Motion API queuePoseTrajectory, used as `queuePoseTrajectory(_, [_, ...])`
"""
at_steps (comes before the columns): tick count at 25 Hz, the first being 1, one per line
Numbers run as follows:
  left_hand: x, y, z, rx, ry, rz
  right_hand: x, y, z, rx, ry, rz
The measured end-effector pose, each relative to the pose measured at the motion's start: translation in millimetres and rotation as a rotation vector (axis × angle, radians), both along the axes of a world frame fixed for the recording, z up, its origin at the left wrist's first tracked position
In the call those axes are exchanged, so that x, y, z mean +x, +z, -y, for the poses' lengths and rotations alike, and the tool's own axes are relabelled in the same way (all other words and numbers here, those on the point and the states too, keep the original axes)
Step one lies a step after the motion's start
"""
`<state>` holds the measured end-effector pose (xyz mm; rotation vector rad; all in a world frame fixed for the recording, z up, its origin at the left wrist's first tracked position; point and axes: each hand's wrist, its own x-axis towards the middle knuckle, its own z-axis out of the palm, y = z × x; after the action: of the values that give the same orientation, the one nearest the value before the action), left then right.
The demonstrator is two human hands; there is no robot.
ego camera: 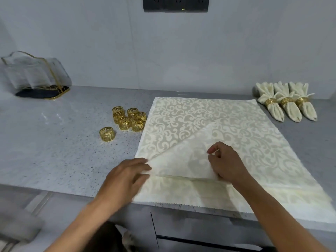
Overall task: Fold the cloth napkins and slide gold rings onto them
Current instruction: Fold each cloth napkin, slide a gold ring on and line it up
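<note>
Head view looks down on a grey speckled desk (54, 142) where a cream damask napkin (181, 120) lies spread flat, its near edge hanging a little over the desk's front. One near corner of the napkin is turned over toward the middle, forming a paler triangular flap (181, 159) with a diagonal fold line running up to the right. The left hand (127, 175) rests at the flap's left point, its fingers (143, 165) lying fairly straight and pressing the cloth down against the desk. The right hand (225, 162) sits on the flap's right side with its fingers curled, thumb and forefinger drawn together at the cloth; whether they actually pinch the fabric cannot be told. Just beside the napkin's left edge stands a cluster of six gold rings (130, 118), upright and touching one another, with a single gold ring (107, 134) apart from them, nearer the front. At the far right of the desk, three finished napkins (287, 104) lie side by side, each gathered through a gold ring. Far left, against the wall, stands a clear holder with gold trim (36, 77) on a dark base. A dark socket panel (175, 4) is mounted on the wall above.
</note>
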<state>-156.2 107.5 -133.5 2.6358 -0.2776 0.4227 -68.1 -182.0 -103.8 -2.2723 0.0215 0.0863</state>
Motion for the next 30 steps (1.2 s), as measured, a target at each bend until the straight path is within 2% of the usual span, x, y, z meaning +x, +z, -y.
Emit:
queuePoseTrajectory(6, [-5.5,-3.0,-20.6,-0.099,-0.030,0.046,2.5,-3.1,0.2,-0.125,0.051,0.079])
queuePoseTrajectory(13, [-9.9,-13.0,-12.8,-0.142,0.065,0.180,-3.9,-7.5,0.3,-0.190,0.063,0.138])
queuePoseTrajectory(19, [-15.9,-18.9,-18.5,-0.136,0.172,0.177,-7.2,-8.5,0.0,-0.197,0.058,0.147])
queuePoseTrajectory(23, [-12.8,3.4,0.5,0.010,0.162,0.194,-13.1,-11.3,0.0,-0.307,0.034,0.216])
queuePoseTrajectory(25, [6.8,20.2,25.6,0.103,0.040,0.131,-19.2,-14.9,-2.5,-0.434,0.033,0.282])
queuePoseTrajectory(27, [38.6,25.9,56.6,0.123,-0.104,-0.021,-26.5,-19.8,-6.0,-0.539,0.052,0.325])
queuePoseTrajectory(30, [80.4,7.4,86.4,0.244,-0.171,-0.206,-36.4,-22.9,-6.0,-0.672,0.041,0.405])
